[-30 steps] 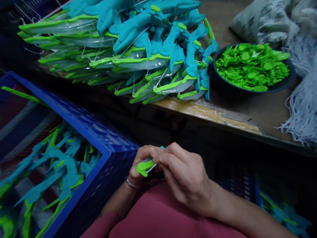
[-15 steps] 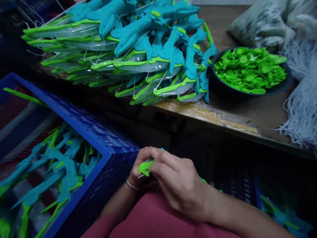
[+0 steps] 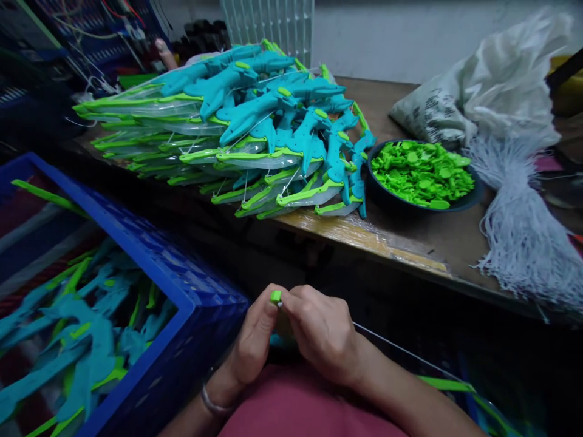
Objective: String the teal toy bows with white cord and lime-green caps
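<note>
Hands taken as the clock centre, 12 at the far side. The green tip (image 3: 276,297) stood up at the fingertips, on the 12 o'clock side of the hands. The fingers of the left hand (image 3: 252,343) were closed on it, thumb and forefinger pinching. The right hand (image 3: 325,334) met it from 3 o'clock, its fingers curled shut around the white cord (image 3: 401,347). A scrap of white showed beside the tip; the exact grip was hidden by the hand itself. The cord left the right hand towards 4 o'clock and met a green strip (image 3: 444,383) beyond the forearm. A patch of turquoise showed low between the palms; could not tell whether it was joined to the tip.

On the desk (image 3: 469,243): a heap of turquoise and green bows (image 3: 259,124) at 11 to 12, a dark bowl (image 3: 471,199) of small green pieces (image 3: 423,173) between 1 and 2, a bundle of white strings (image 3: 523,233) past 2. A blue crate (image 3: 194,285) holding similar turquoise parts (image 3: 93,340) stood at 9 o'clock
</note>
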A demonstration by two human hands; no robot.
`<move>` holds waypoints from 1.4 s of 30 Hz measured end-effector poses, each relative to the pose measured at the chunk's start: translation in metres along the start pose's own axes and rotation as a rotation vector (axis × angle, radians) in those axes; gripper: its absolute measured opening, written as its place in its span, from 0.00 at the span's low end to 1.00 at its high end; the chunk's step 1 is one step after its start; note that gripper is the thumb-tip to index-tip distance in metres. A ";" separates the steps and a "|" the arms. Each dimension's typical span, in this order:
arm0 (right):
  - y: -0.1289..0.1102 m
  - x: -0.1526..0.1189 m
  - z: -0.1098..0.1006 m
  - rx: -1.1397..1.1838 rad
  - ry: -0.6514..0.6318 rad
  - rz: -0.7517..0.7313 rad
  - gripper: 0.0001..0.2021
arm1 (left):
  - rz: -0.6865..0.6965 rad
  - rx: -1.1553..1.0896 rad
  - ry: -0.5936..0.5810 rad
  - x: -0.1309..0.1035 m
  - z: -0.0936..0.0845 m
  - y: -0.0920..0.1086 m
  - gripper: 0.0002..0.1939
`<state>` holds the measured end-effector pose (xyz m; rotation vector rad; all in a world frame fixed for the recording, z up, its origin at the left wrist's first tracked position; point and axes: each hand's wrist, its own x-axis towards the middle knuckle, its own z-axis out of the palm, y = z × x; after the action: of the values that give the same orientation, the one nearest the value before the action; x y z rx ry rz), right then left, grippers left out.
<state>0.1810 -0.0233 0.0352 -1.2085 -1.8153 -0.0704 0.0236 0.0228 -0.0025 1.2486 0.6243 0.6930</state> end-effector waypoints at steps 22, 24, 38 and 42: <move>0.006 0.021 -0.024 0.068 0.120 0.129 0.08 | 0.246 -0.065 0.033 0.029 0.007 0.018 0.02; 0.005 0.016 -0.019 0.066 0.064 0.084 0.07 | 0.241 -0.029 0.069 0.032 0.005 0.018 0.04; 0.011 0.007 0.002 0.368 0.040 0.392 0.03 | 0.174 -0.053 0.036 0.024 -0.001 0.014 0.06; 0.013 0.003 0.006 0.422 0.034 0.419 0.07 | 0.146 -0.049 0.033 0.022 -0.004 0.013 0.06</move>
<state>0.1867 -0.0120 0.0288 -1.2383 -1.4184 0.5022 0.0333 0.0440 0.0081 1.2478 0.5439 0.8470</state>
